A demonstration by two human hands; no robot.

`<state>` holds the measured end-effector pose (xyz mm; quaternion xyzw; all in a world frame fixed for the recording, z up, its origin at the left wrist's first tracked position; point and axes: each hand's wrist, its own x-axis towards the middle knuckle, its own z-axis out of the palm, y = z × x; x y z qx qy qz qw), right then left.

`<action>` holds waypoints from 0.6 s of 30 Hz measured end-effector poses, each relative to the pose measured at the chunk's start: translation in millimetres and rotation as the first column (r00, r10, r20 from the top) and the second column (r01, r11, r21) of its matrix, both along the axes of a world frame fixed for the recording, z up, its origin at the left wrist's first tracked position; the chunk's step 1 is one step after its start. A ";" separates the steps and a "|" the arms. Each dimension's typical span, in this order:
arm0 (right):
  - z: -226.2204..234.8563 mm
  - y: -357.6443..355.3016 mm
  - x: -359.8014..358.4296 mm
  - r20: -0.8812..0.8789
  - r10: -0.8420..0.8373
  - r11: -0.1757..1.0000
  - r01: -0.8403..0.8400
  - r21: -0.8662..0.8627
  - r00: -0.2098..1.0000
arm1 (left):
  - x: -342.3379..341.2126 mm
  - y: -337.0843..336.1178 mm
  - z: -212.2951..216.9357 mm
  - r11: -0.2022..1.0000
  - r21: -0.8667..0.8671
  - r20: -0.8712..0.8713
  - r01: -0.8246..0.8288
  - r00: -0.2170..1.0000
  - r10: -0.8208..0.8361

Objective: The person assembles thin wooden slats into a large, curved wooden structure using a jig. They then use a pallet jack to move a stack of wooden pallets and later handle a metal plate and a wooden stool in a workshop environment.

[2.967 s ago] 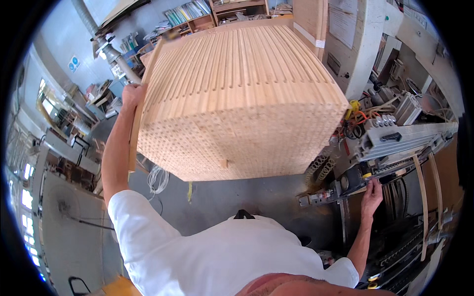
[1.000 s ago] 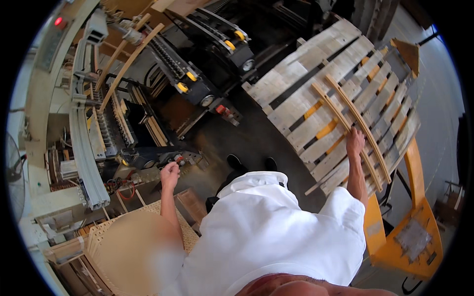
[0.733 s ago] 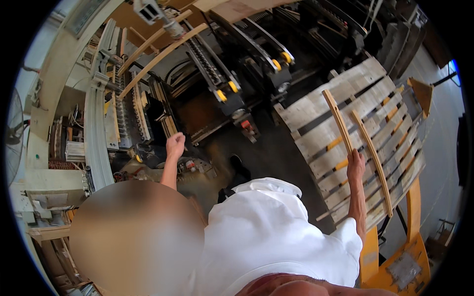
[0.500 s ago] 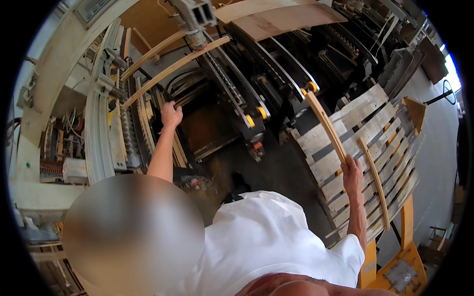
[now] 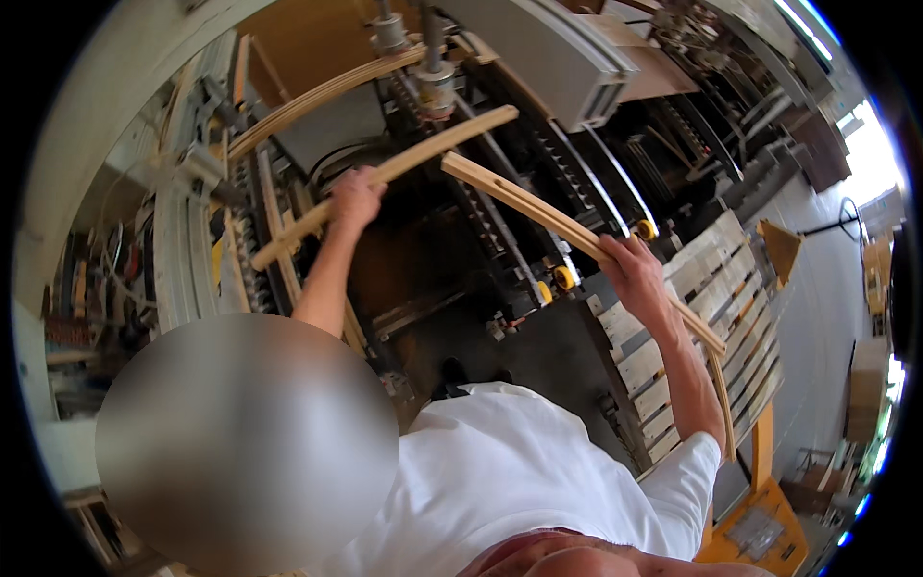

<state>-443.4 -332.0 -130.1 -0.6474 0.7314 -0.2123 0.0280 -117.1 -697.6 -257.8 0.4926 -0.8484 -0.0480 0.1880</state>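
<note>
My left hand (image 5: 356, 199) is closed round a curved wooden slat (image 5: 437, 144), which slants across the machine in front of me. The slat's far right end sits near the foot of a vertical metal cylinder (image 5: 436, 88). In my right hand (image 5: 631, 266) is a second wooden slat (image 5: 524, 200) with a slot near its front end. Its front end points left and comes close to the first slat; its rear part runs beneath my right forearm, over the pallet. A further curved slat (image 5: 327, 96) lies across the machine behind the first.
On my right stands a slatted wooden pallet (image 5: 642, 373) with another thin slat (image 5: 720, 409) lying on it. Machine rails (image 5: 500, 240) with yellow rollers (image 5: 563, 278) jut toward me. A yellow metal frame (image 5: 760, 529) is at the lower right. A large grey beam (image 5: 548, 58) hangs overhead.
My left hand has taken hold of the nearer curved slat, which now lies nearer and further right. My right hand has swung its slat forward and left, over the machine rails.
</note>
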 end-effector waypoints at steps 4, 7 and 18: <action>-17.7 -106.9 12.8 -0.075 0.247 0.968 -0.250 -0.029 0.966 | -17.7 134.3 10.4 0.979 0.154 -0.197 0.134 0.975 -0.102; -38.9 -190.3 52.0 -0.124 0.392 0.918 -0.396 -0.001 0.911 | -10.5 221.9 16.0 0.940 0.316 -0.167 0.126 0.983 -0.075; -126.5 -398.8 182.9 -0.304 0.557 0.795 -0.602 -0.072 0.773 | 28.2 383.3 66.6 0.790 0.567 -0.169 -0.235 0.905 0.391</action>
